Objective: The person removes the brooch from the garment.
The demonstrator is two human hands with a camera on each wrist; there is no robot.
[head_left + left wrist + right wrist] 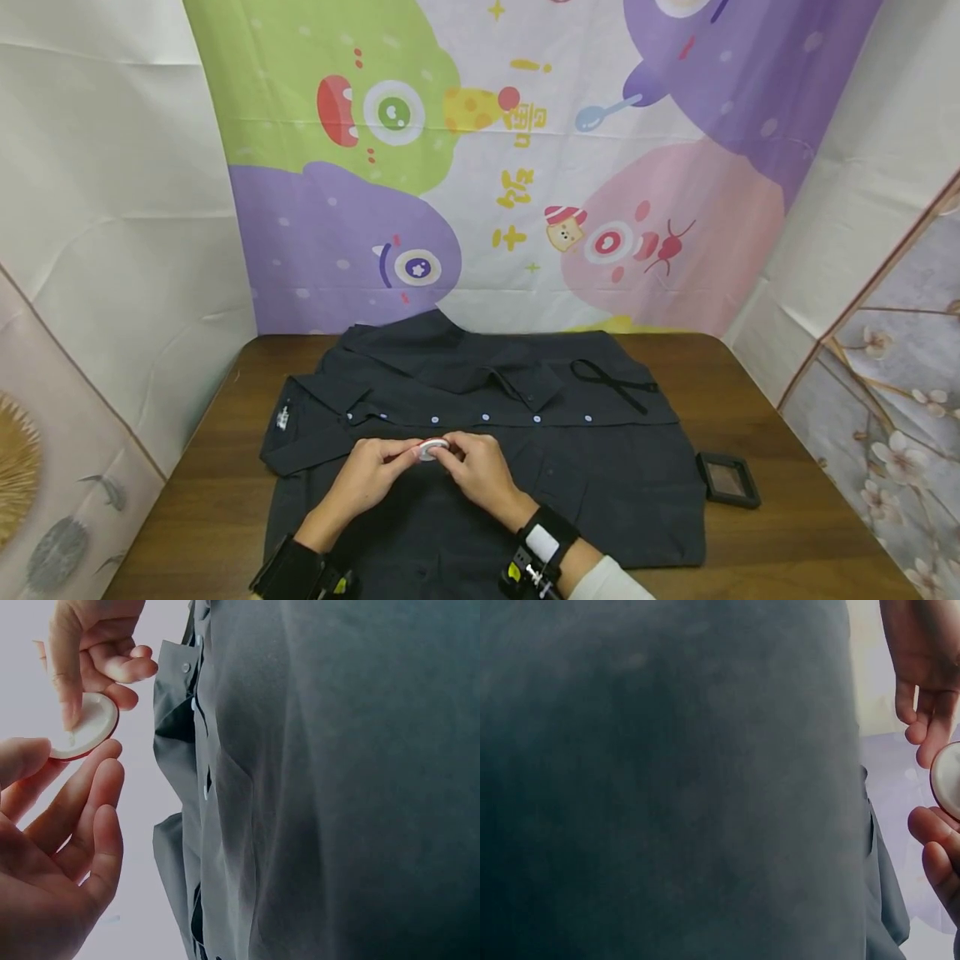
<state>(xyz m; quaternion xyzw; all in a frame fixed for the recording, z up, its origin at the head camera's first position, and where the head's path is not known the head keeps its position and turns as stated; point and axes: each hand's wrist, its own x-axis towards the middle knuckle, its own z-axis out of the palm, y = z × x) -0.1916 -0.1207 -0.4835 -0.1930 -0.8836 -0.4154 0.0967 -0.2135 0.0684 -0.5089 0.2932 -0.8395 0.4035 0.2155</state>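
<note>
Both hands hold a round white badge-like disc with a red rim (432, 451) between them, above a dark shirt (480, 492). My left hand (371, 477) pinches the disc's left edge between thumb and fingers. From the other side, my right hand (483, 475) grips it, its thumb lying on the white face. In the left wrist view the disc (96, 726) shows its pale face, with a small raised detail near the thumb tip. The right wrist view cuts the disc (949, 780) off at the frame's edge.
The shirt lies spread on a brown wooden table (780, 450), its collar to the left and a row of light buttons across it. A black cord or strap (611, 382) rests on its upper right. A small dark square frame (727, 481) sits beside its right edge.
</note>
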